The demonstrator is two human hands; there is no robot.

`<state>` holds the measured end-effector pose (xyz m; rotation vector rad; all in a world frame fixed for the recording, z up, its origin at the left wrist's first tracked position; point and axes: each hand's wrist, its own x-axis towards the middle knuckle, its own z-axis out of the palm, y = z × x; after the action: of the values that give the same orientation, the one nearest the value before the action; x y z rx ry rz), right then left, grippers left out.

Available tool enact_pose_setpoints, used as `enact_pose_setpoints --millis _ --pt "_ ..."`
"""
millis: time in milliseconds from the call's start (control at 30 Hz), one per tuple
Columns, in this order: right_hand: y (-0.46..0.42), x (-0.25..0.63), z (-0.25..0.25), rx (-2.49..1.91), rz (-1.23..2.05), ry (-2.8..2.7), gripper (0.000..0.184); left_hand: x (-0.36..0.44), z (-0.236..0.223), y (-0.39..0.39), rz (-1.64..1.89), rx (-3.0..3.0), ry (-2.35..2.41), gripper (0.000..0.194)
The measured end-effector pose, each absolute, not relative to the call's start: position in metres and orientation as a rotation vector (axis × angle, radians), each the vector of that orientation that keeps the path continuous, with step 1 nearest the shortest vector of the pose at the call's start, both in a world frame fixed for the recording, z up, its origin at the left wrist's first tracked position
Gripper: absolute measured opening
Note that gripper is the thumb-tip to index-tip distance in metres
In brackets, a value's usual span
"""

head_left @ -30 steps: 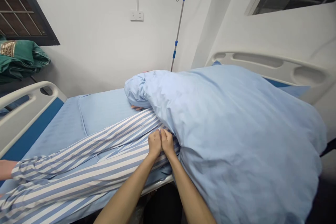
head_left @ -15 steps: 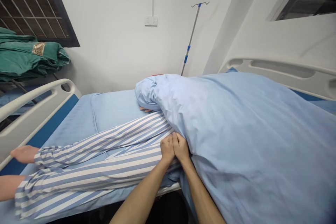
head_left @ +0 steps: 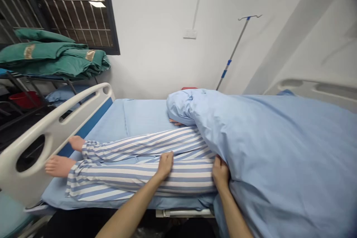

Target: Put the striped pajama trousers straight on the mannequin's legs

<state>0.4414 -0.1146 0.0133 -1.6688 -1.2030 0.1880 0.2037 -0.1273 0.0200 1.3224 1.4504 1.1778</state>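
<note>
The hospital bed (head_left: 55, 130) has a blue sheet (head_left: 145, 115) reaching out past the left hand (head_left: 165, 165). Striped pajama legs (head_left: 178, 178) lie under that hand, and a blue duvet (head_left: 279, 148) spreads right from the right hand (head_left: 220, 173).

Left hand (head_left: 165, 165) rests flat on the blue-and-white striped cotton trousers (head_left: 184, 178) of a figure lying on the bed. Right hand (head_left: 220, 173) has its fingers curled around the folded edge of a pale-blue cotton duvet (head_left: 273, 148), which covers the figure's upper body. Well left of the left fingers, bare feet (head_left: 60, 166) lie just beside a white plastic bed rail (head_left: 47, 134).
</note>
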Motion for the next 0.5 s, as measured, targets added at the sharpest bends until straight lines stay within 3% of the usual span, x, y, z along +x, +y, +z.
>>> enact_pose_setpoints --millis 267,500 --pt "-0.110 0.442 0.004 -1.833 0.164 -1.300 0.058 -0.038 0.017 -0.165 1.293 1.265 1.958 0.044" --pt "-0.112 0.433 0.015 -2.025 0.144 -1.354 0.049 -0.107 0.015 -0.196 0.948 1.367 2.305 0.038"
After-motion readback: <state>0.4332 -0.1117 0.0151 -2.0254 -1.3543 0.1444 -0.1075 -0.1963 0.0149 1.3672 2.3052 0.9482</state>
